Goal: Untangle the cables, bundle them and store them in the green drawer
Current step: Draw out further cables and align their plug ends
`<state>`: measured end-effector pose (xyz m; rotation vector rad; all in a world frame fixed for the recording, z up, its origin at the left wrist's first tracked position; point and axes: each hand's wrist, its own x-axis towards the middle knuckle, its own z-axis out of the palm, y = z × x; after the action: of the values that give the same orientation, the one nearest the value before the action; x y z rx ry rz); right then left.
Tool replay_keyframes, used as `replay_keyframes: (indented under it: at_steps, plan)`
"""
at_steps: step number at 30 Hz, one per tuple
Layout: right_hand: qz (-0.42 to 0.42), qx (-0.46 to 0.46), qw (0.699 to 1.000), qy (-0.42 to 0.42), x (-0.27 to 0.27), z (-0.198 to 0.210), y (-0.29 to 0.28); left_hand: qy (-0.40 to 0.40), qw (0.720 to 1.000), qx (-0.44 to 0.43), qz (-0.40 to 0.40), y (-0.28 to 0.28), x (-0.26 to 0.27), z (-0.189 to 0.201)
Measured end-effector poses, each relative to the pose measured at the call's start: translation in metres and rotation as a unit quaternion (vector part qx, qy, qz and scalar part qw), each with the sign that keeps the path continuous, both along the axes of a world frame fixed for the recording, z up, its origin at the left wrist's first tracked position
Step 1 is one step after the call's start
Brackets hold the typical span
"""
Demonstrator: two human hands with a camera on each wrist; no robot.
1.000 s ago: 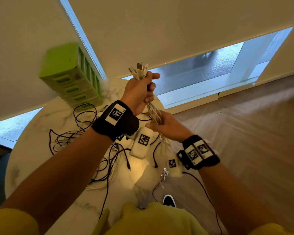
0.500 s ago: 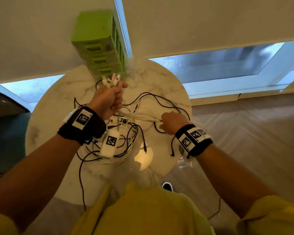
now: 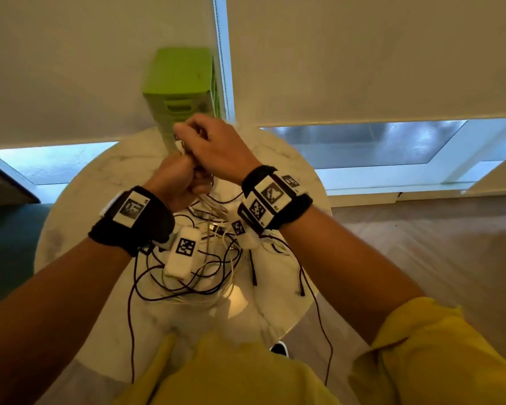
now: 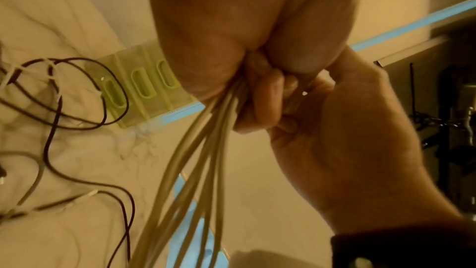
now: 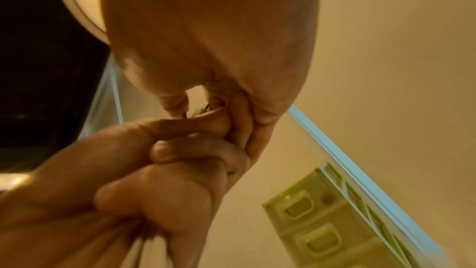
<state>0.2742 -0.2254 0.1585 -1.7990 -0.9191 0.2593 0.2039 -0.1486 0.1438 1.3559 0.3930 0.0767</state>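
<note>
My left hand is a fist gripping a bundle of white cables above the round marble table. In the left wrist view the white cables hang down out of that left hand. My right hand sits on top of the left fist, its fingers curled around the bundle's upper plug ends. The right wrist view shows the right hand pressed against the left hand. The green drawer unit stands just behind both hands, its drawers closed.
Loose black cables lie tangled on the table under my wrists, and some trail over the near edge. Window blinds hang behind the table. Wooden floor lies to the right, and a dark seat to the left.
My right hand let go of the strands it was pulling sideways and rose onto the top of the left fist. The left hand kept its grip. My head turned, centring the drawer unit.
</note>
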Motion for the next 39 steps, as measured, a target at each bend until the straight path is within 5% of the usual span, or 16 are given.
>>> replay_keyframes:
  at_steps: [14,17,27,34,39]
  plan:
    - [0.007,-0.060,0.985,-0.160,-0.003,0.019,0.003,-0.071,0.992,0.105,0.029,-0.002,0.008,0.008]
    - [0.017,-0.069,0.988,-0.138,-0.005,0.016,0.002,-0.045,0.986,0.154,0.046,-0.003,0.010,0.008]
    - [0.058,-0.108,0.990,-0.072,-0.008,0.010,-0.006,0.012,0.992,0.120,-0.024,0.019,0.007,-0.001]
    - [0.068,-0.109,0.992,-0.018,-0.009,0.007,-0.002,0.012,0.993,0.115,0.000,0.024,0.006,-0.008]
    - [0.102,-0.002,0.985,0.140,-0.005,-0.005,0.004,-0.028,0.999,0.042,0.008,0.026,0.004,-0.007]
